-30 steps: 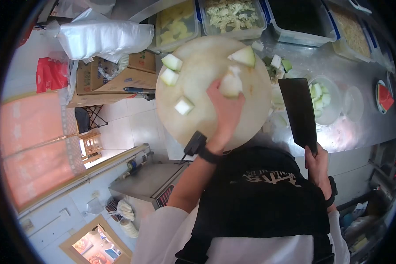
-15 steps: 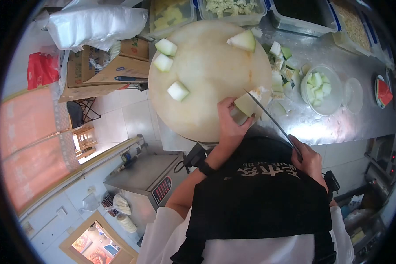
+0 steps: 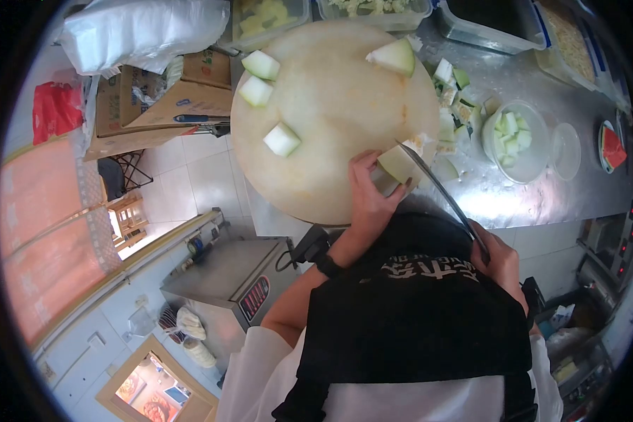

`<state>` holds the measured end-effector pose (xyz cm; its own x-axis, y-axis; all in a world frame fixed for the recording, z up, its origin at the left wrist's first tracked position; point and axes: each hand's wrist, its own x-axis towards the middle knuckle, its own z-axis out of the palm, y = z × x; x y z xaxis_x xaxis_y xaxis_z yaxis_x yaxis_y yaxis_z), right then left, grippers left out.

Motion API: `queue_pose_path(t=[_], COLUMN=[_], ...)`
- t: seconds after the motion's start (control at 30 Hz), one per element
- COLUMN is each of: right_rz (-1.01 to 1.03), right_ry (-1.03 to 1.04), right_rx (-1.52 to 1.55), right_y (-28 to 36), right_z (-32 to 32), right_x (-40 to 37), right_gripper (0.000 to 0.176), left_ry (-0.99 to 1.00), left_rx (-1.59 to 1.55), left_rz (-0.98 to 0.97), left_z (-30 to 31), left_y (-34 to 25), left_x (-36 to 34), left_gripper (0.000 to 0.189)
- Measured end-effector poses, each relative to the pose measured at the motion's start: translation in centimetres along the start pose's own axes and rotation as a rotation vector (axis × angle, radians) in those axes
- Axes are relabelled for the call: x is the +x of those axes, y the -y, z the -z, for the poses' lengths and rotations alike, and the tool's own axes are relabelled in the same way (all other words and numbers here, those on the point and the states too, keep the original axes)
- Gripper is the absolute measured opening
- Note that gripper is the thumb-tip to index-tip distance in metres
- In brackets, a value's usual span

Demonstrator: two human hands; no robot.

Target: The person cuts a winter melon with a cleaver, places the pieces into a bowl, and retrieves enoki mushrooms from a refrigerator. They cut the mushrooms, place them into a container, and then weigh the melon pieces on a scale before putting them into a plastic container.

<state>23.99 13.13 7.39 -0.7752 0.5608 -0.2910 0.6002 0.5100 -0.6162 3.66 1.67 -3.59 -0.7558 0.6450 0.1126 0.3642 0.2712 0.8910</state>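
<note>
My left hand (image 3: 368, 191) holds a wedge of pale green melon (image 3: 395, 164) at the near right edge of a round cutting board (image 3: 323, 105). In my right hand (image 3: 497, 256) is a cleaver (image 3: 436, 186), its blade edge set against the wedge. Three cut melon chunks (image 3: 282, 138) lie on the left part of the board, and a larger wedge (image 3: 395, 55) lies at its far side.
A clear bowl of melon cubes (image 3: 512, 135) stands right of the board, with loose trimmings (image 3: 451, 98) between them on the steel counter (image 3: 520, 193). Food tubs (image 3: 267, 17) line the back. A plate of watermelon (image 3: 613, 148) sits far right. Cardboard boxes (image 3: 155, 98) lie at left.
A second ago my left hand held the piece mid-board and the cleaver was raised flat. The piece came to the board's near right edge and the blade came down onto it.
</note>
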Motion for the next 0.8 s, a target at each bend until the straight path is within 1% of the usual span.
queue_pose_path(t=[0.1, 0.2, 0.3, 0.37, 0.5, 0.6, 0.67, 0.8], right_rz=[0.004, 0.019, -0.041, -0.011, 0.011, -0.005, -0.151, -0.093], right_ry=[0.02, -0.009, 0.032, 0.043, 0.027, 0.068, 0.21, 0.173], right_rx=[-0.017, -0.005, 0.013, -0.048, -0.04, -0.107, -0.257, -0.251], right_y=[0.1, 0.1, 0.4, 0.7, 0.7, 1.0, 1.8, 1.2], right_z=[0.0, -0.1, 0.4, 0.5, 0.5, 0.3, -0.2, -0.3], right_x=[0.2, 0.2, 0.1, 0.4, 0.7, 1.2, 2.1, 3.1], right_gripper=[0.045, 0.045, 0.045, 0.047, 0.046, 0.042, 0.038, 0.033], left_ry=[-0.006, -0.003, -0.011, -0.013, -0.003, -0.002, -0.029, -0.037], left_rx=[-0.012, 0.017, -0.008, -0.025, -0.008, -0.022, 0.002, -0.027], left_rz=[0.015, -0.001, 0.02, 0.001, 0.008, 0.0, -0.047, -0.041], left_z=[0.0, 0.2, 0.1, 0.0, 0.1, 0.1, 0.1, -0.1], left_y=[-0.1, 0.0, 0.0, 0.2, 0.1, 0.1, -0.3, 0.2], left_x=[0.1, 0.0, -0.1, -0.1, -0.1, 0.1, 0.1, -0.2], left_gripper=[0.065, 0.066, 0.066, 0.067, 0.066, 0.066, 0.067, 0.066])
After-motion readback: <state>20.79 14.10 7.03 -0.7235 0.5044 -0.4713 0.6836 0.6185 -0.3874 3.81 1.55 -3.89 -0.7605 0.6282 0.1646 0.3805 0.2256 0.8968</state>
